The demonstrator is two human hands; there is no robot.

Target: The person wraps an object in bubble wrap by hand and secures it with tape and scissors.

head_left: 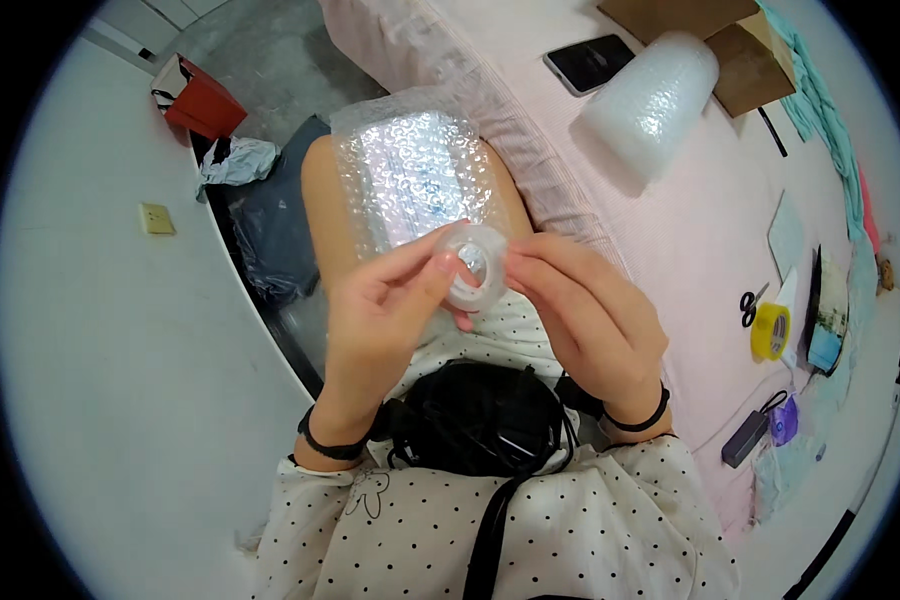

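Note:
A roll of clear tape (488, 240) is held up between my two hands, over my lap. My left hand (395, 295) grips the roll, its thumb on the near face and a fingertip showing through the ring. At the roll's right edge, my right hand (590, 310) pinches with thumb and forefinger; whether a tape end is between them is too small to tell. Just beyond the hands, a flat item in bubble wrap (415, 170) rests across my thighs. A black pouch (480, 415) sits at my waist.
On the pink bed to my right lie a bubble wrap roll (650, 110), a phone (590, 63), a cardboard box (750, 65), scissors (750, 305), yellow tape (771, 331) and a dark grey device (746, 440). A red bag (205, 105) stands on the floor at the far left.

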